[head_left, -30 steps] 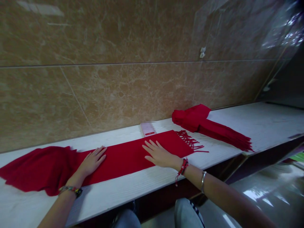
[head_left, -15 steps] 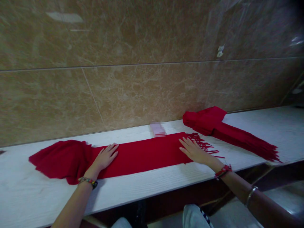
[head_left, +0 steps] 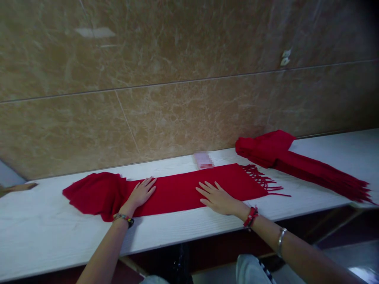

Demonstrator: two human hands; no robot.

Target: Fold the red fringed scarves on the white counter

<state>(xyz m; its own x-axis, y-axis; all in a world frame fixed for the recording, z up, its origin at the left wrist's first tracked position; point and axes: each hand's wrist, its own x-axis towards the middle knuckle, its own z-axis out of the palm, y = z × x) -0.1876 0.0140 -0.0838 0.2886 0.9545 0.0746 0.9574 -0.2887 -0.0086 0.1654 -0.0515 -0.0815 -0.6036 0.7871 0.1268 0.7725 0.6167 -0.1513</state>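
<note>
A long red scarf (head_left: 177,190) lies stretched out flat along a white counter (head_left: 59,232). Its fringed end (head_left: 260,179) points right and its left part is bunched up (head_left: 94,193). My left hand (head_left: 141,192) rests flat on the scarf near the bunched part, fingers spread. My right hand (head_left: 217,197) lies flat on the scarf further right, fingers stretched out and pointing left. Both hands are open and hold nothing.
A second red scarf (head_left: 284,156), folded with its fringe trailing right, lies at the back right of the counter. A small pink card (head_left: 203,160) sits against the brown marble wall (head_left: 177,98). Another person's fingertips (head_left: 17,187) show at the far left edge.
My right hand has slid left along the scarf, back from the fringed end toward the middle. My left hand stays in place. The view has shifted left.
</note>
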